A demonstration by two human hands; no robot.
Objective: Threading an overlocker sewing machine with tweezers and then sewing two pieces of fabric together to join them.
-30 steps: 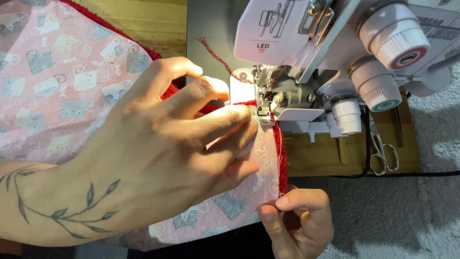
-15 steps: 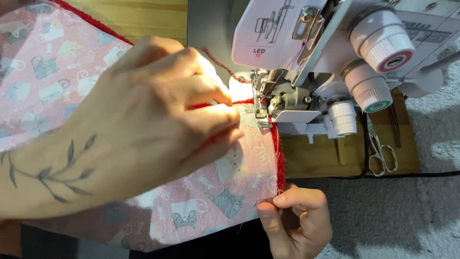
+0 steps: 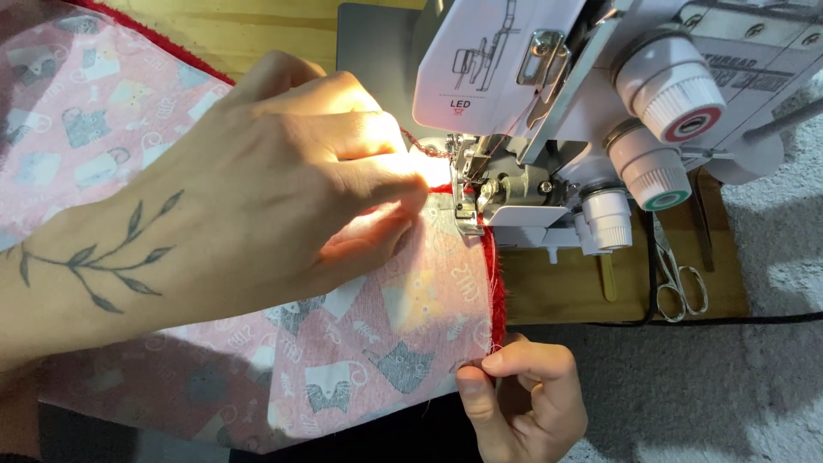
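**Fabric Feed at the Presser Foot: Hand Positions and Material Handling**

Where the pink printed fabric [image 3: 377, 343] meets the presser foot [image 3: 467, 210] of the white sewing machine [image 3: 549, 94], it lies flat on the machine bed, with its red edge [image 3: 495, 274] running from the foot back toward the operator. The rest of the fabric spreads to the left across the wooden desk [image 3: 257, 34].

Left hand [image 3: 283, 214]: laid palm-down on the fabric just left of the foot. The fingers [image 3: 377, 184] are bunched together, tips pressing the cloth close beside the foot. They press rather than pinch; nothing is enclosed in the hand.

Right hand [image 3: 523, 403]: positioned at the near corner of the fabric, below the machine. Thumb and forefinger are pinched on the red edge; the remaining fingers are curled into the palm.

Handling characteristics (judged from appearance):
- The fabric appears light, thin and soft; it folds and drapes freely and offers no stiffness of its own.
- The red edge looks thicker and fuzzy, and frays slightly, so it probably gives a surer grip than the printed face.
- Best held at two places: flat pressure near the foot, and a light pinch on the trailing edge to keep it straight.

Small scissors [image 3: 677, 274] lie on the desk to the right of the machine, well apart from both hands.
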